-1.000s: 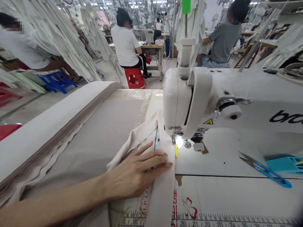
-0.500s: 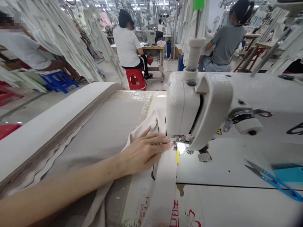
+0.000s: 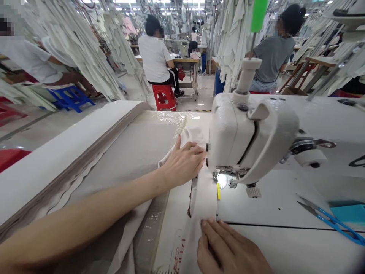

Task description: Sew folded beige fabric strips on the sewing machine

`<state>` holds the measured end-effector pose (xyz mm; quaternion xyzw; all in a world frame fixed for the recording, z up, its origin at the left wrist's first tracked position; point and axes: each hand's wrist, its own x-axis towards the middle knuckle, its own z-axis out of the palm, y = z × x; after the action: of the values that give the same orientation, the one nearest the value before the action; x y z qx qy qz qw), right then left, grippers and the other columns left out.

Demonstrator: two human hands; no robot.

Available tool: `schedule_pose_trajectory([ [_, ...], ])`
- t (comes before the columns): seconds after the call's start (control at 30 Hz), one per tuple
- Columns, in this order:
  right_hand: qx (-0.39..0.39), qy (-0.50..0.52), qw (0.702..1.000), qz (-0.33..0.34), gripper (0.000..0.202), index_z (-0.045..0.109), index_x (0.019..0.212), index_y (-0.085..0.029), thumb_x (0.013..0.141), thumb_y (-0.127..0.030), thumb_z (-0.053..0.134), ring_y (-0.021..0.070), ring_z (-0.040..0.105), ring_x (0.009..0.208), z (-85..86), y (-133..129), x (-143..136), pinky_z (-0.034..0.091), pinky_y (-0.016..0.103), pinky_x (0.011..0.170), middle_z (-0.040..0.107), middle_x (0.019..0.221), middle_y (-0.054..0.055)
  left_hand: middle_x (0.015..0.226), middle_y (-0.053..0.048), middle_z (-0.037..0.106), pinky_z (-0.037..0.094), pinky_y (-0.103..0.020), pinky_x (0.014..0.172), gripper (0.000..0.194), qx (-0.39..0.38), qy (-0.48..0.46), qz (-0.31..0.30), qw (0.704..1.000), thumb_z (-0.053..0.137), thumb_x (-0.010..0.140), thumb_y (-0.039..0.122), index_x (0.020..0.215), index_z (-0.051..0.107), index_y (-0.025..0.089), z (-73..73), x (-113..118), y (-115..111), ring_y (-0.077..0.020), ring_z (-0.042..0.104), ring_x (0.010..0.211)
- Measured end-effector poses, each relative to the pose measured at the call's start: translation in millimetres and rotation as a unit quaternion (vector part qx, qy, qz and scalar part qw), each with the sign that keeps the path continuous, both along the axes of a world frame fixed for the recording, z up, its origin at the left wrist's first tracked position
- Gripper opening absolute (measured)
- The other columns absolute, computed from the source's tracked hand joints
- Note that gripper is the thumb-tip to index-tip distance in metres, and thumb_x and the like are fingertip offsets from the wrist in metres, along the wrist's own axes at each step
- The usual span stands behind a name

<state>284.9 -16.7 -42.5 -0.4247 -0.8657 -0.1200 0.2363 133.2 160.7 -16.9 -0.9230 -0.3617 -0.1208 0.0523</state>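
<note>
A pale fabric strip runs front to back along the left of the sewing machine, its right edge at the presser foot. Beyond the foot, my left hand rests on the cloth, thumb spread away from the fingers; some of its fingertips are close to the machine head. Nearer me, my right hand has its fingers together on the strip's right edge, seemingly pinching it, with the thumb side partly hidden. A yellow marker sits beside the strip, just in front of the foot.
Blue-handled thread snips lie at the right by a turquoise block. More grey-beige cloth spreads over the left side. A person on a red stool sits ahead, with other people and hanging white garments around.
My left hand has moved away from me, past the presser foot, with the cloth bunching farther back. My right hand has come into view at the strip's near part. The view has shifted slightly.
</note>
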Motion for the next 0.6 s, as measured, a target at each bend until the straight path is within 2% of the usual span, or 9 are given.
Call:
schedule_pose_trajectory([
  [0.1,-0.006,-0.043,0.999,0.028,0.03,0.065,0.096,-0.016,0.081,-0.003,0.042,0.0202,0.074,0.09,22.7,19.9,2.3,0.062,0.026,0.076,0.077,0.101,0.009,0.101,-0.011,0.07,0.025,-0.071,0.108,0.025,0.005,0.052,0.048,0.998,0.044,0.095,0.017,0.099,0.069,0.015,5.9,6.5,8.1,-0.0345,0.058,0.11],
  [0.23,-0.002,-0.06,0.997,0.04,0.047,0.062,0.102,-0.013,0.066,0.008,0.039,0.0207,0.072,0.098,26.6,39.1,6.7,0.06,0.03,0.084,0.075,0.107,0.011,0.107,-0.017,0.068,0.015,-0.073,0.109,0.026,-0.02,0.064,0.099,0.993,0.046,0.089,0.009,0.098,0.071,0.008,13.6,15.9,17.1,-0.04,0.053,0.115],
  [0.33,0.013,-0.072,0.996,0.05,0.047,0.063,0.101,-0.011,0.07,0.012,0.035,0.021,0.071,0.1,22.3,47.0,9.0,0.06,0.032,0.087,0.074,0.107,0.011,0.113,-0.02,0.066,0.013,-0.072,0.11,0.028,-0.052,0.04,0.119,0.991,0.047,0.088,0.009,0.102,0.071,0.006,15.6,19.1,24.8,-0.0413,0.051,0.119],
  [0.4,0.033,-0.082,0.995,0.052,0.043,0.064,0.1,-0.01,0.077,0.01,0.034,0.0218,0.071,0.1,23.0,50.3,8.0,0.061,0.033,0.086,0.074,0.109,0.012,0.119,-0.019,0.064,0.02,-0.07,0.108,0.028,-0.072,0.034,0.111,0.991,0.047,0.092,0.014,0.109,0.069,0.007,16.7,14.7,29.2,-0.0395,0.051,0.12],
  [0.5,0.065,-0.093,0.992,0.057,0.042,0.067,0.095,-0.011,0.082,0.006,0.032,0.0223,0.072,0.097,27.8,44.1,1.6,0.062,0.033,0.082,0.075,0.108,0.012,0.137,-0.013,0.056,0.039,-0.056,0.105,0.034,-0.118,0.028,0.063,0.991,0.042,0.1,0.03,0.127,0.059,0.018,23.1,-9.5,22.3,-0.0317,0.051,0.126],
  [0.6,0.056,-0.083,0.991,0.089,0.043,0.069,0.095,-0.015,0.082,0.005,0.033,0.0203,0.074,0.089,23.6,11.0,-5.6,0.063,0.031,0.078,0.077,0.103,0.007,0.155,-0.007,0.037,0.038,-0.044,0.11,0.046,-0.141,0.008,0.017,0.99,0.036,0.102,0.043,0.145,0.039,0.027,33.2,-57.8,-16.7,-0.0241,0.038,0.14],
])
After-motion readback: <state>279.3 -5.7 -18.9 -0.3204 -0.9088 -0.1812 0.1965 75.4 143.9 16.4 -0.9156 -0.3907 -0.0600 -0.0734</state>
